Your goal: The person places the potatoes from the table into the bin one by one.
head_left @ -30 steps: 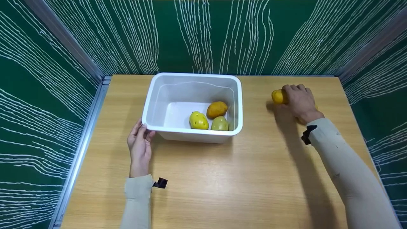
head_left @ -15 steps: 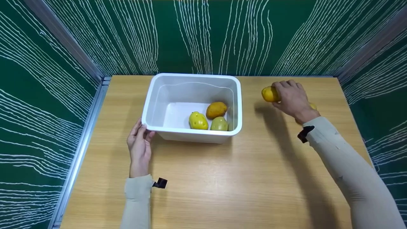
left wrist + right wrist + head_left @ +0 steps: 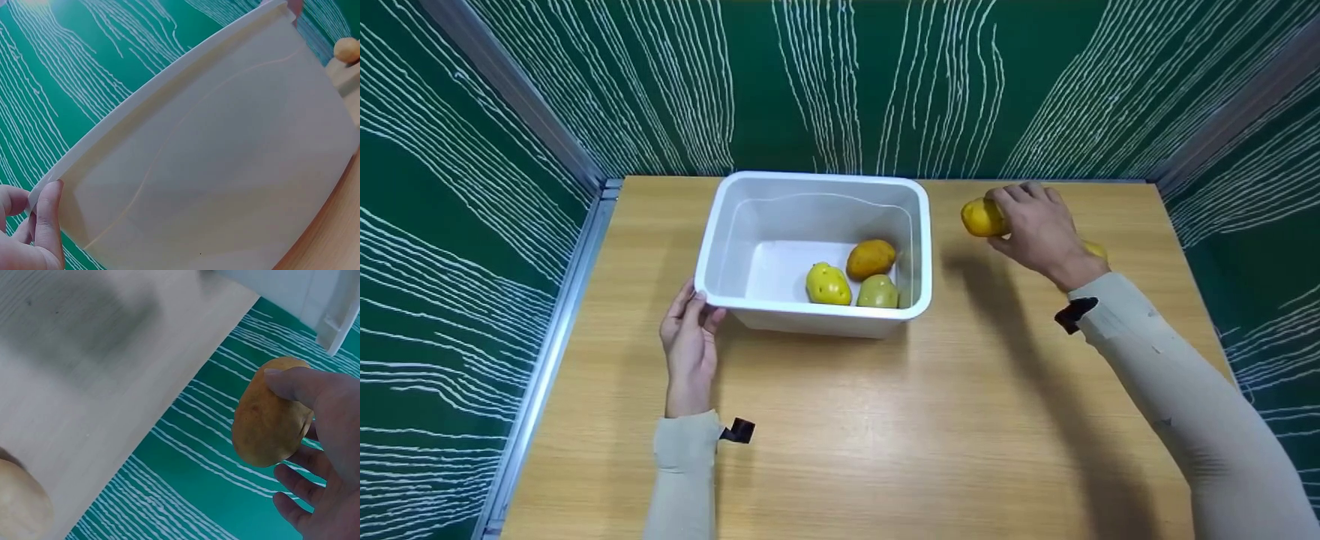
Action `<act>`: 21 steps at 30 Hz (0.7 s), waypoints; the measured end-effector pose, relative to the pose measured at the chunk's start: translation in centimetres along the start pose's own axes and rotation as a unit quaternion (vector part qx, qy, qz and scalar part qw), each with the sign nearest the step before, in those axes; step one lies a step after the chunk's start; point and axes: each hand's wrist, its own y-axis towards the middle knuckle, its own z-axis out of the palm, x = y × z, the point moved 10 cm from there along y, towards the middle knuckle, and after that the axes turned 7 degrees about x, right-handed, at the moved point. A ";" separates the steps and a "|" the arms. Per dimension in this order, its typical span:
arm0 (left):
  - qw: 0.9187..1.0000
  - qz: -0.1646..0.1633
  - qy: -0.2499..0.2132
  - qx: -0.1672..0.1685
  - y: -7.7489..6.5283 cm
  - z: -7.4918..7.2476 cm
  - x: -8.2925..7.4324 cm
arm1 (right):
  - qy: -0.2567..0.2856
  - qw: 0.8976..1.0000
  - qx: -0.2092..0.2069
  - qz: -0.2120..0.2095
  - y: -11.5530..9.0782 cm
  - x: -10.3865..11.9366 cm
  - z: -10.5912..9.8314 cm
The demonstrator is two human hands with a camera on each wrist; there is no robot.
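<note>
My left hand [image 3: 688,352] pinches the rim at the near left corner of a white plastic bin [image 3: 810,315], thumb on the outer side in the left wrist view. Inside the bin, toward its right end, lie an orange-brown mango [image 3: 871,259], a bumpy yellow fruit [image 3: 829,285] and a green fruit [image 3: 877,292]. Right of the bin, my right hand [image 3: 1041,234] grips a yellow-orange mango [image 3: 269,419] between thumb and fingers, held above the table with its shadow below. The lower fingers spread loosely in the right wrist view.
Another yellow fruit [image 3: 1096,250] rests on the wooden table [image 3: 840,435], partly hidden behind my right wrist. Green panels [image 3: 765,97] with white wavy lines stand at the back and both sides. The bin's right wall lies left of the held mango.
My right hand has lifted the mango off the table and carried it left toward the bin, baring part of the other yellow fruit. My left hand and the bin have stayed put.
</note>
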 end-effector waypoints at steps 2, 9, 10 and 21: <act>1.000 0.002 0.000 0.001 0.0 0.1 0.0 | -0.003 1.000 0.000 -0.003 0.1 0.5 -0.3; 1.000 0.009 -0.020 0.009 -0.1 0.3 -0.1 | -0.011 0.999 -0.020 -0.024 0.5 2.2 -1.4; 1.000 0.008 -0.021 0.008 -0.1 0.3 -0.1 | -0.009 0.999 -0.022 -0.027 0.5 2.4 -1.6; 1.000 0.005 -0.017 0.000 0.0 0.2 0.0 | 0.002 0.998 -0.032 -0.050 1.0 5.1 -2.8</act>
